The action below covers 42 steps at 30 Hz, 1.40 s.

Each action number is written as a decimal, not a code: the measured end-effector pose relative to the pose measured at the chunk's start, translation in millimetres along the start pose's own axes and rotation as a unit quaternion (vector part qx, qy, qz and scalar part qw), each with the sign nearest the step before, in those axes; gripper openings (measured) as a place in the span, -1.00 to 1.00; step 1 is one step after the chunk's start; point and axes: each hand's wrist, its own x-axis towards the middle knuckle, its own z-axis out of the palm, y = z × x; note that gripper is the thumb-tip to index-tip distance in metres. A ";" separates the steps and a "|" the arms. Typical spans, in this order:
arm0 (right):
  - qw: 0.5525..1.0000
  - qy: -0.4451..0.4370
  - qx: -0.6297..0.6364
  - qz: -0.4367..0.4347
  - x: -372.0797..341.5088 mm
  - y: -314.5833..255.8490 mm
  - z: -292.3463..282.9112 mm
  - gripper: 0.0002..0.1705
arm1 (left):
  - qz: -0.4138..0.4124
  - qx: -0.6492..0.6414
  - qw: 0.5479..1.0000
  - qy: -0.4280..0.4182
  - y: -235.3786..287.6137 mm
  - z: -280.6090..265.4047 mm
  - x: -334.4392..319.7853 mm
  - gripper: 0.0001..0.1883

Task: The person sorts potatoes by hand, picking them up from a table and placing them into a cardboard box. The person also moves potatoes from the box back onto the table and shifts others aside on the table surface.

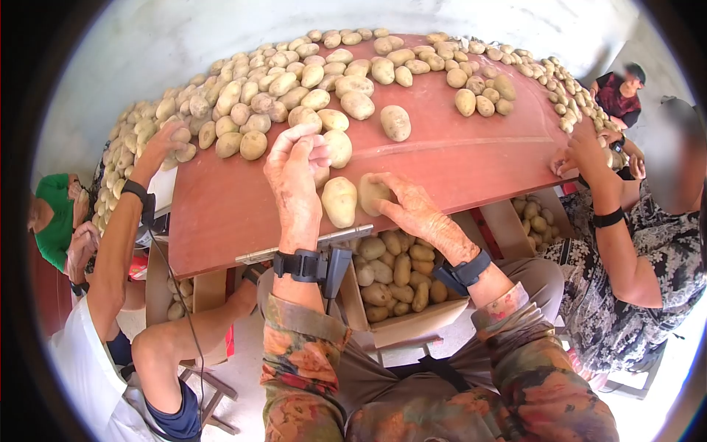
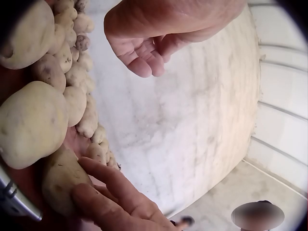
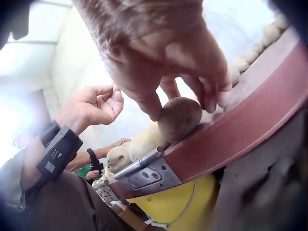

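Note:
My left hand (image 1: 297, 193) (image 2: 173, 24) (image 3: 94, 107) is raised over the table edge, its fingers loosely bent and nothing in them. The right hand (image 1: 421, 215) (image 2: 118, 204) (image 3: 159, 57) has its thumb and fingers around a potato (image 1: 370, 196) (image 2: 62, 180) (image 3: 180, 120) on the red table (image 1: 471, 166). Just left of that potato lies a pale yellow one (image 1: 339, 202) (image 2: 31, 126), near the metal hinge (image 3: 144, 177). Another potato (image 1: 338, 149) is beyond the left hand's fingers in the head view.
A large heap of potatoes (image 1: 243, 92) lines the table's far side, with a lone potato (image 1: 395, 123) nearer. Below the edge stands a box (image 1: 412, 324) of potatoes. People sit at both sides; one person's hand (image 1: 163, 147) reaches to the heap at left.

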 end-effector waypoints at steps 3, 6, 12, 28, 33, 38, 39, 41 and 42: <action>0.980 0.047 -0.154 -0.113 -4.3 11.3 -1.0 -0.40 | -0.003 0.010 1.000 -0.004 1.1 -1.6 0.7 -0.82; 0.994 0.014 -0.078 -0.076 -11.5 0.8 -7.5 -0.34 | -0.001 0.012 1.000 -0.003 1.6 -1.8 0.0 -0.82; 0.993 0.046 -0.079 -0.068 -15.2 0.4 3.1 -0.27 | -0.018 0.040 0.999 -0.023 -3.5 4.0 -0.2 -0.83; 0.989 0.140 -0.039 0.002 -112.3 22.3 -33.0 -0.47 | -0.024 0.066 0.995 -0.068 -21.7 22.0 -6.3 -0.77; 0.986 0.017 -0.092 0.137 -125.7 67.9 -14.1 -0.51 | -0.024 0.072 0.996 -0.056 -23.3 22.4 -4.3 -0.77; 0.947 -0.035 -0.203 0.248 -109.1 140.3 5.6 -0.49 | -0.010 0.051 0.997 -0.061 -24.7 21.0 4.2 -0.76; 0.946 -0.037 -0.204 0.248 -106.2 148.9 8.3 -0.49 | -0.011 0.051 0.997 -0.059 -24.0 20.5 4.6 -0.76; 0.911 -0.109 -0.231 0.323 -103.6 164.3 15.0 -0.49 | -0.006 0.055 0.997 -0.060 -21.8 19.2 4.7 -0.75; 0.911 -0.111 -0.231 0.324 -105.0 171.0 19.4 -0.49 | -0.007 0.055 0.997 -0.059 -20.4 18.7 4.6 -0.75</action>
